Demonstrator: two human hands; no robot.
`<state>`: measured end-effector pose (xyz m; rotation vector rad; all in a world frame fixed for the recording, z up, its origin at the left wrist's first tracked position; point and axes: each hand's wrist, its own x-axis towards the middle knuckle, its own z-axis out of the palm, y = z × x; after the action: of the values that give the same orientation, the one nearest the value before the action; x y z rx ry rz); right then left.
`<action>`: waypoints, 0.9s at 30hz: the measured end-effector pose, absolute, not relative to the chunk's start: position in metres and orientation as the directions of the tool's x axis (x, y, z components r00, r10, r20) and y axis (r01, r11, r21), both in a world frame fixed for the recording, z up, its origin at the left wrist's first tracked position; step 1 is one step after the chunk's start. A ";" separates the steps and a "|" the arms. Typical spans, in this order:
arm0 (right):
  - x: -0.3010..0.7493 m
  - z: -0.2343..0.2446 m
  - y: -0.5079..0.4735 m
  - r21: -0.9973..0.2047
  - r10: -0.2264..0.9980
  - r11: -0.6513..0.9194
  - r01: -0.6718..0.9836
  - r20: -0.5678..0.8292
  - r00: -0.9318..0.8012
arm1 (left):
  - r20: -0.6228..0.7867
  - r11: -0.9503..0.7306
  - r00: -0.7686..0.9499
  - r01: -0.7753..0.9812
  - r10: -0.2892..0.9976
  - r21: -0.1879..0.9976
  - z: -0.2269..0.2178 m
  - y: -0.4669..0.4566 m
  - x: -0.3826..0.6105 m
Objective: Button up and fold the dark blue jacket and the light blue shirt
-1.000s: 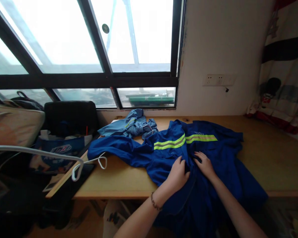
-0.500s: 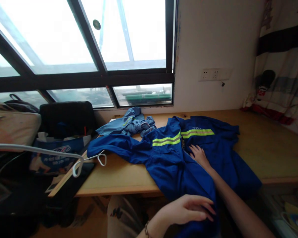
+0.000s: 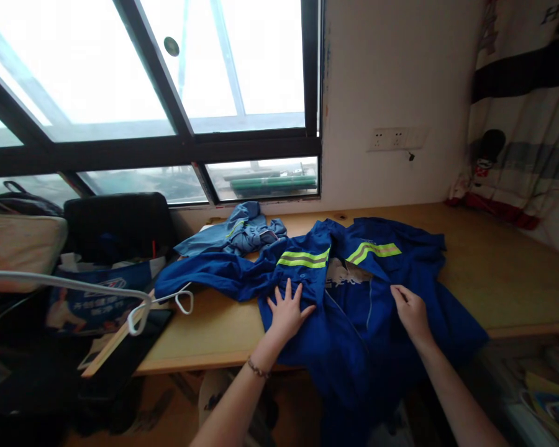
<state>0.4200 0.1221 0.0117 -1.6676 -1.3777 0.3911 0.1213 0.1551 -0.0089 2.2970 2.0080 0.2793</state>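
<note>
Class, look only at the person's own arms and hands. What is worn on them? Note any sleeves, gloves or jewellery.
No sleeves show: both arms are uncovered as far as the picture reaches. The left hand and right hand wear no gloves. A thin dark beaded bracelet circles the left wrist; the right wrist carries nothing. Rings are too small to tell.

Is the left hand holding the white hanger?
No, the left hand lies flat on the blue jacket, apart from the white hanger.

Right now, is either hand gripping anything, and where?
Left hand lies flat on the blue reflective-striped jacket, holding nothing; right hand rests on its other panel, grip unclear.
</note>
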 end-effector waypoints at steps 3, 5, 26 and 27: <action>0.408 0.034 0.112 -0.811 0.969 0.152 0.565 0.235 0.076 | -0.008 -0.121 0.123 0.983 0.992 0.141 -0.001 0.193 0.085; 0.390 0.036 0.098 -0.753 0.973 0.222 0.619 0.215 -0.087 | -0.072 -0.115 0.125 0.985 0.989 0.126 0.006 0.217 0.063; 0.324 -0.032 0.052 -0.509 0.894 0.222 0.831 0.447 0.035 | 0.172 -0.426 0.651 0.253 0.739 0.868 0.025 0.169 0.181; 0.326 -0.031 0.051 -0.534 0.894 0.216 0.817 0.445 0.055 | 0.197 -0.433 0.558 0.330 0.806 0.839 0.020 0.181 0.183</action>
<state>0.3257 0.0511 -0.0307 -1.5995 -1.7578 0.1317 0.1826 0.1812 0.0195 2.0064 0.9122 0.7697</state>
